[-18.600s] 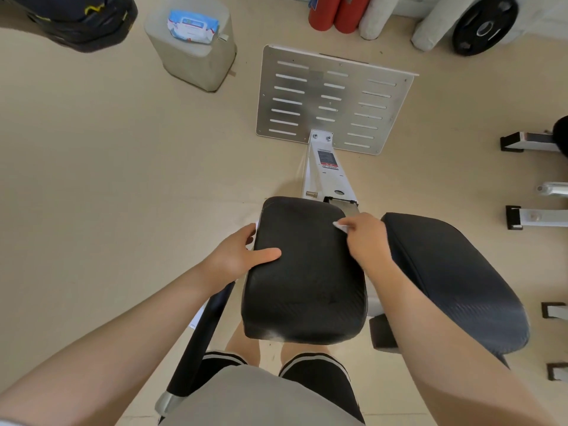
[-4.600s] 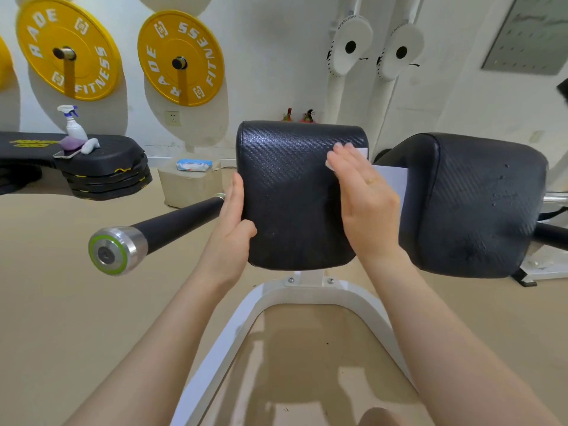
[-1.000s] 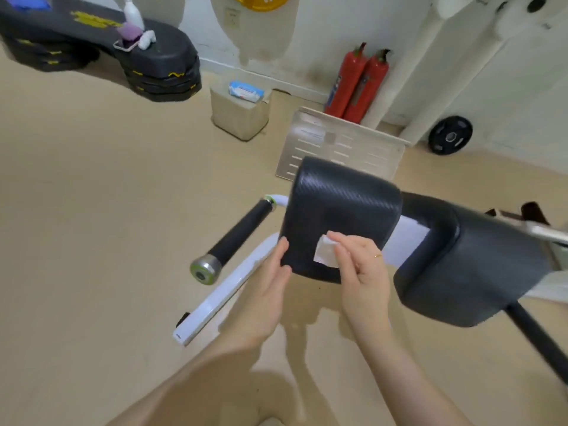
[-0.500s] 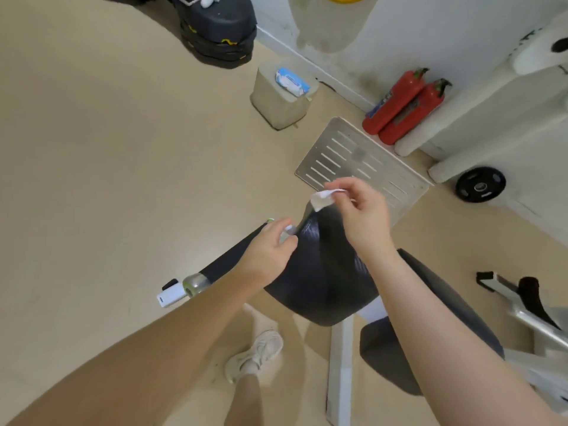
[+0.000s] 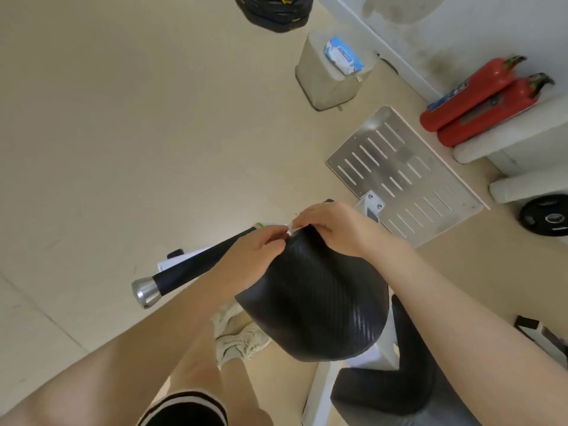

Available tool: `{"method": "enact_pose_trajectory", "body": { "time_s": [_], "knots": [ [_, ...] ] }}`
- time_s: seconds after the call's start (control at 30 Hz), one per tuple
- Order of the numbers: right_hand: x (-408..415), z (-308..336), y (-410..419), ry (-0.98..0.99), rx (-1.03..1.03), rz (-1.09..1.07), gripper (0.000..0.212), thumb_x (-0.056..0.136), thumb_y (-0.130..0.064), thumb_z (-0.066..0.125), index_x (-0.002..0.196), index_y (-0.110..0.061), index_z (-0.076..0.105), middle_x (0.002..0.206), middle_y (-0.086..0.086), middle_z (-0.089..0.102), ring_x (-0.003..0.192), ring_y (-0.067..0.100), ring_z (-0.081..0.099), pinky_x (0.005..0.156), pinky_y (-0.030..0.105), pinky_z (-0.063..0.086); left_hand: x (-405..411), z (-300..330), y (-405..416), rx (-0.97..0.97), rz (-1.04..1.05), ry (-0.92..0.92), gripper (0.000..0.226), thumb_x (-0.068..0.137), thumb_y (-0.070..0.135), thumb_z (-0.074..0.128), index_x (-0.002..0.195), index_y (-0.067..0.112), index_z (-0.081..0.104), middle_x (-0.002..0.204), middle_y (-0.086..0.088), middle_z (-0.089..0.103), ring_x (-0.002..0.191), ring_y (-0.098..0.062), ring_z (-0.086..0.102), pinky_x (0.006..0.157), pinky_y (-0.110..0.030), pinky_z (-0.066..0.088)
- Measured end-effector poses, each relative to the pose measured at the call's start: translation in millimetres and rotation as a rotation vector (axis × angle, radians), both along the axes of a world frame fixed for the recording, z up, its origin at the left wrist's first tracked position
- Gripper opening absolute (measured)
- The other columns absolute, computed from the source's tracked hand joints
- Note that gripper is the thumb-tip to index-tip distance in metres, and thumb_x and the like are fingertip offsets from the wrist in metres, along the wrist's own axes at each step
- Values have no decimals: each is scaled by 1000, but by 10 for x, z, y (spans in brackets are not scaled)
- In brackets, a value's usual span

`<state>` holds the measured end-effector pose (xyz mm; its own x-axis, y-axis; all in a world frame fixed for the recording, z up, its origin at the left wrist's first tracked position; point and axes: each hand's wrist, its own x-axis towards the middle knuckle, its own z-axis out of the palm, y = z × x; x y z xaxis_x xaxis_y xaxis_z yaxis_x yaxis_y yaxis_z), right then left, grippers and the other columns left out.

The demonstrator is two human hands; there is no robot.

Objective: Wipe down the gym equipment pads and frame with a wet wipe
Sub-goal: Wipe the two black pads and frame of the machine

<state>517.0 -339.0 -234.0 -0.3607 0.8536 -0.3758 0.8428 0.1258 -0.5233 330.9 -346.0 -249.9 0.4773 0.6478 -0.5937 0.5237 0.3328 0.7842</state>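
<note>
A black foam-sleeved handle bar with a polished steel end cap (image 5: pixel 172 279) is seen at the left, its long axis running from the cap at lower left up and to the right, where it passes behind the left hand (image 5: pixel 246 256). That hand is laid against the far left edge of the black, carbon-weave-textured vinyl pad (image 5: pixel 310 299), with its fingertips curled onto a small folded white wet wipe (image 5: pixel 290 231). The wipe is pinched from the other side by the right hand (image 5: pixel 330 227), whose fingers are curled over the pad's far edge; only a sliver of white is shown between the two hands, so how the wipe is folded cannot be told. The wipe is thus held at the top far edge of this pad, directly between the hands, with neither hand plainly nearer. A second black padded cushion (image 5: pixel 384 392) is visible lower right, beside a white painted frame post (image 5: pixel 319 392), and a perforated silver metal footplate (image 5: pixel 402 176) lies on the floor beyond the right hand. The wipe is judged to be in the course of being refolded or passed between hands. The bar lies just beside the left hand, so its length could be wiped along that slanting axis.
</note>
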Motion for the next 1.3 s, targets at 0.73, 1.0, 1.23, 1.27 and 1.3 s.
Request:
{"method": "enact_pose_trajectory", "body": {
  "time_s": [0.73,1.0,1.23,1.27,1.3],
  "knots": [
    [598,-844,463,88,-320,-306,38,90,6,38,112,-8,65,119,7,62,112,20,53,91,16,31,737,-261,966,-331,-202,154,21,93,23,47,103,33,63,111,5,64,102,-10,59,93,-24,45],
    [1028,-1202,369,358,-643,-1019,31,91,-1,43,99,-15,69,103,1,64,96,12,56,92,26,42,1164,-551,1004,-328,-366,50,30,91,21,44,117,27,58,108,9,64,102,-7,57,92,-29,46],
    [1254,-1169,163,262,-735,-1144,32,92,-3,42,103,-16,69,124,1,56,114,18,47,96,26,33,1230,-575,1122,-389,-418,66,29,89,21,51,112,37,60,108,20,64,103,3,56,85,-17,41],
    [1212,-1144,231,327,-705,-1157,32,93,-4,42,108,-16,68,121,0,56,112,13,46,93,23,30,1248,-587,1129,-394,-419,68,29,87,21,52,110,37,61,108,18,64,104,2,56,89,-20,41],
    [1164,-1136,314,368,-683,-1117,34,93,-4,41,112,-16,66,122,0,56,111,9,45,93,21,29,1272,-593,1137,-397,-415,76,29,85,23,53,109,36,62,109,16,64,106,-1,56,92,-23,42]
  ]
}}
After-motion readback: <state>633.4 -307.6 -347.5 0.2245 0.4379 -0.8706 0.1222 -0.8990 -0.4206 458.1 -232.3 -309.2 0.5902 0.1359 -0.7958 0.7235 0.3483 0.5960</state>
